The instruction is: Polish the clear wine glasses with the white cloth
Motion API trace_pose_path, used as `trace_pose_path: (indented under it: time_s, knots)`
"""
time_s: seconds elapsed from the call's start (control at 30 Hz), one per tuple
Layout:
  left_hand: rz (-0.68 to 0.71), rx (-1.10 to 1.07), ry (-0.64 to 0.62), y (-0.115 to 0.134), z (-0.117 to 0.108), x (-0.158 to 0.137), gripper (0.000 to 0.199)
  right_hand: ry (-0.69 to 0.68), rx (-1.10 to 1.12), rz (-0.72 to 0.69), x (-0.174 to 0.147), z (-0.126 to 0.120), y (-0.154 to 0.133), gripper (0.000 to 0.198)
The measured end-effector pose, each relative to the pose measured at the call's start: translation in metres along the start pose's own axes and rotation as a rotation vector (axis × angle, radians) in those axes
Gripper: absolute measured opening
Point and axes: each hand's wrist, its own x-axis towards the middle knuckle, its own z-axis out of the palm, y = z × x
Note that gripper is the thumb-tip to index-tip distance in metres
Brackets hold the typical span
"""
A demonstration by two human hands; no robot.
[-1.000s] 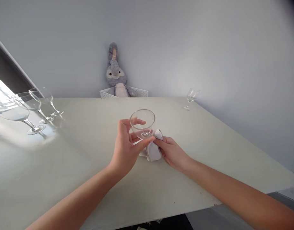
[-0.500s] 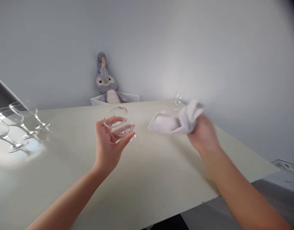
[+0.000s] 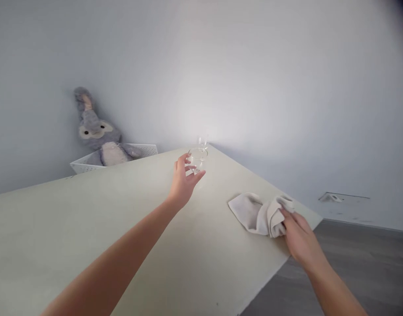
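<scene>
My left hand (image 3: 185,179) is closed around the bowl of a clear stemmed glass (image 3: 198,159), its rim facing up. The lower part of this glass is hard to make out against the pale table. Just behind it, near the far corner, stands a second stemmed glass (image 3: 203,141), partly covered by the first. My right hand (image 3: 301,237) grips a bunched light-grey cloth (image 3: 258,217) near the table's right edge. The cloth's loose end spreads to the left, low over the tabletop.
The pale table (image 3: 148,250) meets the wall at the back and right. A grey plush rabbit (image 3: 99,131) sits in a white perforated basket (image 3: 86,164) behind the far edge. A wall plate (image 3: 346,202) shows at right, above the grey floor (image 3: 359,263).
The view has turned right, so the glasses at left are out of sight. My left hand has carried its glass towards the far corner, upright now. My right hand has lowered the cloth.
</scene>
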Motion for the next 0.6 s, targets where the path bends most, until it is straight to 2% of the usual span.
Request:
trace_pose_path:
  time_s: [0.13, 0.27, 0.43, 0.6]
  knots:
    - [0.003, 0.090, 0.029, -0.022, 0.035, 0.039, 0.054, -0.193, -0.052, -0.044, -0.007, 0.007, -0.002, 0.037]
    - [-0.041, 0.177, 0.099, -0.035, 0.059, 0.065, 0.054, -0.290, 0.002, -0.053, -0.009, 0.011, -0.007, 0.040]
    - [-0.073, 0.246, 0.137, -0.041, 0.076, 0.081, 0.055, -0.340, 0.077, -0.053, -0.011, 0.007, -0.007, 0.039]
    - [-0.072, 0.357, 0.136, -0.043, 0.083, 0.088, 0.053, -0.381, 0.093, -0.076, -0.011, 0.006, -0.009, 0.037]
